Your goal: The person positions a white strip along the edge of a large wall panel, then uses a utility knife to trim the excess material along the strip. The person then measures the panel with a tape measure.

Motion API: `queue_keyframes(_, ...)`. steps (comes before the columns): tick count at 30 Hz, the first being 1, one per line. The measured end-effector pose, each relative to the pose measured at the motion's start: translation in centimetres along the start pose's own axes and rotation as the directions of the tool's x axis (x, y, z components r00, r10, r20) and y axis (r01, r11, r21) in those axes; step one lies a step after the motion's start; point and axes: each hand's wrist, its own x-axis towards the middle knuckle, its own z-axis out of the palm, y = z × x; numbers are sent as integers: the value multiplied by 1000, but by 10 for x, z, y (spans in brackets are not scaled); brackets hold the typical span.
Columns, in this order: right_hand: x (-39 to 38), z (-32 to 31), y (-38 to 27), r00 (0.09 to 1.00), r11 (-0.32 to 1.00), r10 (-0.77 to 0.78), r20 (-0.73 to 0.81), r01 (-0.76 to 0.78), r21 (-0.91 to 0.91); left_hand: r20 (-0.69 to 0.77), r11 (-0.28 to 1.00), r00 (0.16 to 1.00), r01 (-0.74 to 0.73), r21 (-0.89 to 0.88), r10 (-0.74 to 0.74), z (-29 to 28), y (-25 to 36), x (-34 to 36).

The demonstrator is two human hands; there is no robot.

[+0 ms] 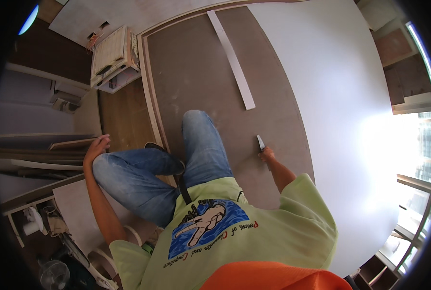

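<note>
My right hand (266,154) grips a small tool with a pale, narrow blade (260,141), low over a brown board (167,67). A long white strip (230,58) lies on that board, ahead of the tool. My left hand (99,145) rests at my bent left knee (104,167), fingers loosely curved and apart, holding nothing. My other knee (194,121) is down on the brown board. A large white panel (331,82) runs along the board's right side.
A wooden box unit (109,58) with loose wires stands upper left. Stacked boards (51,162) are at the left, with assorted tools and bags (41,222) lower left. A bright window (418,140) is at the right. The brown board has a framed edge (148,92).
</note>
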Motion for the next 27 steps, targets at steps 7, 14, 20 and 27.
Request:
queue_keyframes(7, 4, 2, 1, 998, 999, -21, 67, 18, 51, -3, 998, 998, -67, -11, 67, -3, -9, 5)
queue_keyframes(14, 3, 5, 19, 971, 981, -147, -190, 118, -155, 33, 992, 991, -129, 15, 128, 2, 2, 15)
queue_keyframes(20, 4, 14, 9, 970, 980, -127, -209, 90, -178, 20, 994, 994, -104, 29, 103, -8, -14, 24)
queue_keyframes(27, 25, 6, 16, 1000, 992, -27, -9, 26, -121, 18, 998, 999, -49, 28, 49, -20, -28, 49)
